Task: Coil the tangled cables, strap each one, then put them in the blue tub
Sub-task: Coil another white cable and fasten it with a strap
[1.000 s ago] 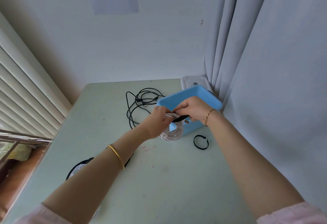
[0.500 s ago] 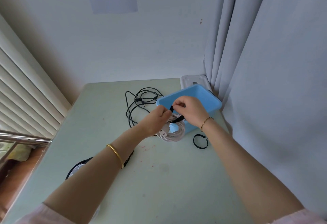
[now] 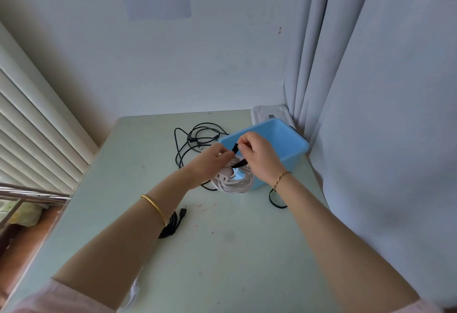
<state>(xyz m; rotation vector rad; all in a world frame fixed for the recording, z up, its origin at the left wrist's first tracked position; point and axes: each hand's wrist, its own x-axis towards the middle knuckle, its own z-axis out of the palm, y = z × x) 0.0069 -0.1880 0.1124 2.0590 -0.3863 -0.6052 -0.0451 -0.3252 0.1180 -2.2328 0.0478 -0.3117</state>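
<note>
1. Firmly, left hand (image 3: 210, 162) grips the white cable coil (image 3: 235, 185); right hand (image 3: 259, 157) pinches a black strap (image 3: 235, 149) against it.
2. Coil is just before the blue tub (image 3: 284, 139), over a pale green table (image 3: 222, 251) beside curtains (image 3: 371, 90).

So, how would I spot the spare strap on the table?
Find the blue tub at the table's far right corner. Just in front of it lies the spare strap. Unlike the tangled black cable and white coil, it is one small black loop.

Left forearm covers most of the black coiled cable (image 3: 173, 223) near the table's (image 3: 235, 263) left edge. The left hand (image 3: 210, 162) and right hand (image 3: 259, 159) hide the white coil's (image 3: 235, 185) top and the black strap's (image 3: 235, 150) ends. White object (image 3: 134, 290) at near edge: unidentifiable.
</note>
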